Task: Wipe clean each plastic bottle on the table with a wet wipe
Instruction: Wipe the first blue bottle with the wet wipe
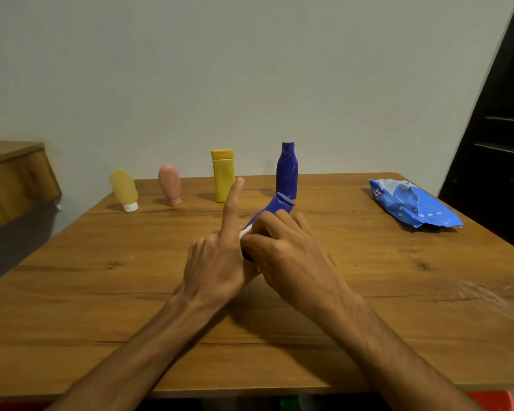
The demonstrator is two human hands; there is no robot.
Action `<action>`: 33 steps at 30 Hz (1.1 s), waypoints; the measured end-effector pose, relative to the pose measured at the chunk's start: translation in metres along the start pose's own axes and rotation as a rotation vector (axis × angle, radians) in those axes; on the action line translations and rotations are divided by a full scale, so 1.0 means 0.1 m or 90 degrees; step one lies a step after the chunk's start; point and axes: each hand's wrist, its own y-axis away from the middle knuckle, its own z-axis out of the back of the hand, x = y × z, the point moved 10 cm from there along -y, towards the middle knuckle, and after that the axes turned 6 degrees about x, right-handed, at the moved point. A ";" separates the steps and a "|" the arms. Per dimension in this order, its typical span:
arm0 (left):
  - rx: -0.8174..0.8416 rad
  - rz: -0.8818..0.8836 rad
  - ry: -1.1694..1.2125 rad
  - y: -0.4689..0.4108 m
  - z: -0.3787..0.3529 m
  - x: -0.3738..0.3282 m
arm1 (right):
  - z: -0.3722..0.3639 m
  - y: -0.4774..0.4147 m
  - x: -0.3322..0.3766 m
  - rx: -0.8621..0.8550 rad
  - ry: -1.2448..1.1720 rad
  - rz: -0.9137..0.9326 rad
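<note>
A dark blue bottle (275,209) is held tilted above the middle of the table, its cap pointing up and away. My left hand (217,262) grips its lower part, with the index finger sticking straight up. My right hand (291,250) curls over the bottle's body and presses a white wet wipe (245,232) against it; only a sliver of the wipe shows. Along the back of the table stand a pale yellow bottle (123,189), a pink bottle (169,185), a yellow bottle (222,175) and a second blue bottle (287,170).
A blue pack of wet wipes (413,204) lies at the table's right back. The wooden table (101,292) stands against a pale wall. A wooden piece of furniture (12,173) is at the left, dark shelving (502,129) at the right.
</note>
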 end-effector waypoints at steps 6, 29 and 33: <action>-0.004 0.075 0.161 -0.04 0.01 0.14 | 0.21 0.09 -0.25 -0.085 -0.053 -0.014; 0.053 0.324 0.597 -0.66 -0.40 0.25 | 0.23 0.14 -0.48 -0.156 -0.015 -0.076; 0.057 0.292 0.554 -0.66 -0.54 0.08 | 0.06 0.10 -0.49 -0.117 0.017 -0.083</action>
